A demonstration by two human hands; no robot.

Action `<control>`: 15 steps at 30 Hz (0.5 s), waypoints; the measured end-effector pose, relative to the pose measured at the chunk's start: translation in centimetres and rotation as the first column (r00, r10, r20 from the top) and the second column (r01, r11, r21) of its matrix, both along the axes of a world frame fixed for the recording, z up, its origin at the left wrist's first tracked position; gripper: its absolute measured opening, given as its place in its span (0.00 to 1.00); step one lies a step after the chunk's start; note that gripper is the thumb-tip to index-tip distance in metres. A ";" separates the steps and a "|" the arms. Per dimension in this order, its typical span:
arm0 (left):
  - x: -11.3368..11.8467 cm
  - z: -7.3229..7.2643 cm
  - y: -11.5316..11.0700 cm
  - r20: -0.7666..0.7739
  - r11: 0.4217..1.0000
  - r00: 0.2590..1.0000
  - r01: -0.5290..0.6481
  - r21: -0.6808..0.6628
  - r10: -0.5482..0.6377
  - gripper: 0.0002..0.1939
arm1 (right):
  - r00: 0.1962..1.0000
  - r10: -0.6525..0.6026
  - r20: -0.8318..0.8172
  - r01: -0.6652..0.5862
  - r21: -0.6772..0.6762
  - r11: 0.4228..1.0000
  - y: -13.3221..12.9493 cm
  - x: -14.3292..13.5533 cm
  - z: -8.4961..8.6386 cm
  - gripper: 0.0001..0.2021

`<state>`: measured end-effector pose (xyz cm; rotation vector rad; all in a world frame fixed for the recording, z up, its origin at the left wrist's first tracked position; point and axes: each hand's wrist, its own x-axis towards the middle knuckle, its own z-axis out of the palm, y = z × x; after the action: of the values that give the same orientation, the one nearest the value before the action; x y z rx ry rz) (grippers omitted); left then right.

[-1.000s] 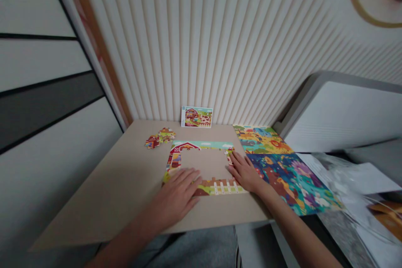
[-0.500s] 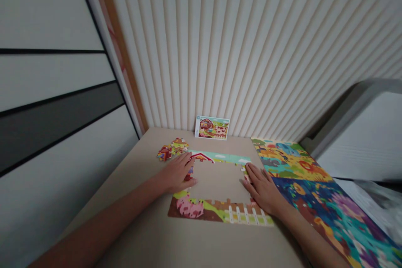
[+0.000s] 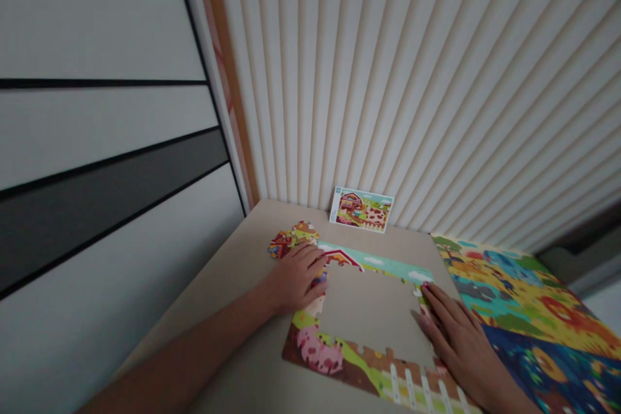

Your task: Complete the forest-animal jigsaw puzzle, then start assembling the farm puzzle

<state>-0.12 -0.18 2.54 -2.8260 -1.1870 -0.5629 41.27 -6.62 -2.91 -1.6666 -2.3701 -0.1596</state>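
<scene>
A jigsaw puzzle border (image 3: 334, 362) lies flat on the beige table (image 3: 373, 310), its pieces joined into a rectangular frame around bare tabletop. My left hand (image 3: 294, 278) rests on the frame's left side with the fingers stretched out, covering part of it. On the right side lies my right hand (image 3: 456, 330), fingers extended and flat, hiding some border pieces. Just beyond my left hand sits a small pile of loose puzzle pieces (image 3: 294, 237). A picture card (image 3: 362, 210) of the farm scene leans against the pleated wall behind.
To the right lie two more pictures edge to edge, a yellow animal picture (image 3: 524, 291) and a dark blue one (image 3: 548, 362). White cabinet panels (image 3: 208, 220) rise at the left. The pleated blind (image 3: 388, 77) closes off the back.
The view has turned left and tilted, so the table things appear farther right and lower. Both hands stay on the frame's sides; the left fingers have drawn closer together.
</scene>
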 end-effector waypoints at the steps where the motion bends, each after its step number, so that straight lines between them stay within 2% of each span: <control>1: -0.6 0.2 0.3 0.011 0.998 0.998 -0.062 0.016 0.062 0.22 | 1.000 0.008 -0.006 -0.008 0.004 1.000 0.0 0.2 -0.1 0.29; 3: -2.3 0.3 1.0 0.033 0.970 0.970 -0.242 0.040 0.240 0.20 | 0.999 0.008 -0.031 -0.008 0.027 1.000 0.0 0.6 -0.3 0.29; 5: -3.9 0.2 1.7 0.028 0.911 0.912 -0.410 0.038 0.409 0.21 | 0.998 -0.009 -0.066 0.014 0.071 0.997 0.3 1.1 -0.3 0.29; 7: -5.2 -0.1 2.1 -0.016 0.861 0.861 -0.508 0.019 0.509 0.24 | 0.995 -0.033 -0.092 0.044 0.118 0.992 0.9 1.6 0.1 0.29; 11: -5.9 -0.5 2.3 -0.090 0.823 0.821 -0.567 -0.025 0.563 0.23 | 0.995 -0.060 -0.086 0.073 0.159 0.985 1.9 1.1 2.9 0.27; 15: -5.7 -0.4 2.2 -0.090 0.817 0.819 -0.573 -0.062 0.567 0.23 | 0.998 -0.017 -0.069 0.027 0.143 0.989 2.2 -2.5 6.9 0.26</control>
<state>-5.82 2.02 2.13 -2.3183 -1.9653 -0.3722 38.72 -4.39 3.98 -1.6058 -2.2352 -0.2681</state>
